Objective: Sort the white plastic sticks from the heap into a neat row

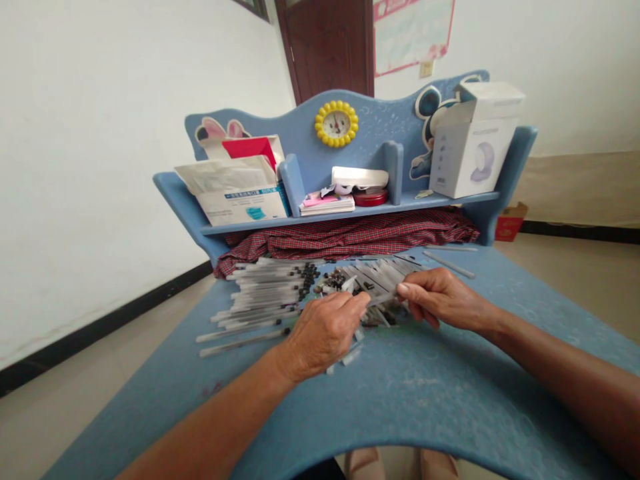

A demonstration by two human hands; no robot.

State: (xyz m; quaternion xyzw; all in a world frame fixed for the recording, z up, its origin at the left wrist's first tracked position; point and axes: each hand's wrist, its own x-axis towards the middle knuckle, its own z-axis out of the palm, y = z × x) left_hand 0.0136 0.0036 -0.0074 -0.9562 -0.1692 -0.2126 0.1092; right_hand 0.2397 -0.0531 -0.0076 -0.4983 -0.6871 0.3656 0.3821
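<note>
My left hand (pixel 327 333) and my right hand (pixel 443 298) meet over the middle of the blue desk. Between their closed fingertips runs a thin translucent plastic tube (pixel 383 299), pinched near each end. Left of my hands lies a stack of frosted tubes (pixel 263 290) with black ends (pixel 307 277) turned to the right. Behind my fingers is a heap of small dark pieces (pixel 330 281), too small to tell exactly. More clear tubes (pixel 393 270) lie loosely under and behind my right hand. A few short clear pieces (pixel 353 353) rest below my left hand.
A blue shelf (pixel 420 202) along the desk's back holds a mask box (pixel 250 207), small items and a white carton (pixel 473 147). Red checked cloth (pixel 345 233) is bunched beneath it. Two single tubes (pixel 449 264) lie at the back right. The desk's front edge (pixel 400 445) curves inward.
</note>
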